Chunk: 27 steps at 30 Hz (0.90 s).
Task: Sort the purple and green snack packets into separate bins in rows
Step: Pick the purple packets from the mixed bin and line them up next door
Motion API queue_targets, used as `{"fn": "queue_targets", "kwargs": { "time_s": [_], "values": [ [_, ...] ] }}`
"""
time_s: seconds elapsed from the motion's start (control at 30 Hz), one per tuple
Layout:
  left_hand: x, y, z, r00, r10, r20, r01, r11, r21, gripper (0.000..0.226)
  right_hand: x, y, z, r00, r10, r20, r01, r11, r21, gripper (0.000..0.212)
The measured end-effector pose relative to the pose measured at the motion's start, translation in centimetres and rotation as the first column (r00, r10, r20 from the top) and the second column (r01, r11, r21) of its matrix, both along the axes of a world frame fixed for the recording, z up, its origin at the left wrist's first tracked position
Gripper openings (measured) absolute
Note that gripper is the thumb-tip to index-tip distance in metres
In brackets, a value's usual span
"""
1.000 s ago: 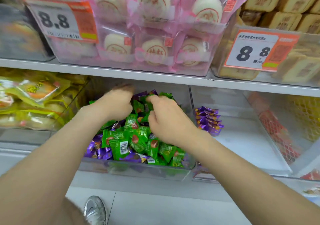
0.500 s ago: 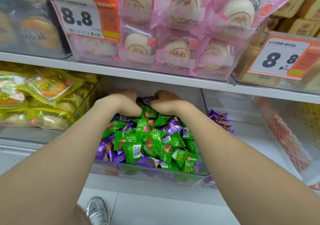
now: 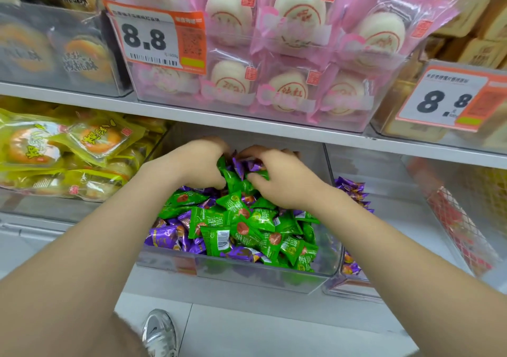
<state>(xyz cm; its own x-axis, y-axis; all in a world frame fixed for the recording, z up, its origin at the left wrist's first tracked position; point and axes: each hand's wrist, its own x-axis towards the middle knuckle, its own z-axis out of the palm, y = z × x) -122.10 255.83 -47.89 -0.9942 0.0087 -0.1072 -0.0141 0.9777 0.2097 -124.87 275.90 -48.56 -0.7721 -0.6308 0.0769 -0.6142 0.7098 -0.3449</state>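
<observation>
A clear bin [image 3: 236, 274] on the lower shelf holds a mixed heap of green packets [image 3: 247, 227] and purple packets [image 3: 164, 237]. Both of my hands are deep at the back of this heap. My left hand [image 3: 192, 164] curls around green packets there. Beside it, my right hand [image 3: 282, 181] has its fingers hooked over a clump of purple and green packets. The clear bin on the right [image 3: 389, 219] holds a short row of purple packets [image 3: 354, 192] along its left wall.
Yellow pastry packs [image 3: 68, 151] fill the bin to the left. The upper shelf [image 3: 247, 120] overhangs my hands and carries pink-wrapped cakes [image 3: 288, 55] and two 8.8 price tags [image 3: 156, 38]. A red mesh pack [image 3: 455, 225] leans in the right bin. My shoe [image 3: 160, 332] is on the floor.
Both hands have stayed at the back of the heap and gathered packets between them. The view has shifted left and closer to the bin.
</observation>
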Motion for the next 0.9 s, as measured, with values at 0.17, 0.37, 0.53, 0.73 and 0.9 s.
{"fn": "queue_targets", "kwargs": {
  "time_s": [0.17, 0.37, 0.53, 0.73, 0.9],
  "values": [
    [4.1, 0.9, 1.5, 0.997, -0.054, -0.05, 0.059, 0.993, 0.101, 0.071, 2.8, 2.3, 0.3, 0.995, -0.003, -0.096, 0.012, 0.996, 0.09, 0.04],
    [5.5, 2.8, 0.2, 0.986, -0.112, -0.125, 0.131, 0.98, 0.151, 0.057, 4.6, 3.4, -1.3, 0.999, 0.011, -0.048, -0.012, 1.0, -0.006, 0.041],
    [5.4, 3.5, 0.3, 0.975, -0.111, -0.195, 0.15, 0.968, 0.201, 0.048, 4.6, 4.1, -1.8, 0.967, -0.143, -0.209, 0.108, 0.979, -0.174, 0.042],
    [5.5, 5.3, -0.4, 0.948, -0.18, -0.263, 0.234, 0.953, 0.192, 0.038, 5.0, 5.6, -1.7, 0.943, -0.241, -0.23, 0.136, 0.909, -0.393, 0.052],
    [5.3, 5.9, -0.3, 0.882, -0.182, -0.435, 0.271, 0.951, 0.152, 0.028, 6.0, 8.2, -0.1, 0.982, -0.169, -0.088, 0.101, 0.855, -0.508, 0.046]
  ]
}}
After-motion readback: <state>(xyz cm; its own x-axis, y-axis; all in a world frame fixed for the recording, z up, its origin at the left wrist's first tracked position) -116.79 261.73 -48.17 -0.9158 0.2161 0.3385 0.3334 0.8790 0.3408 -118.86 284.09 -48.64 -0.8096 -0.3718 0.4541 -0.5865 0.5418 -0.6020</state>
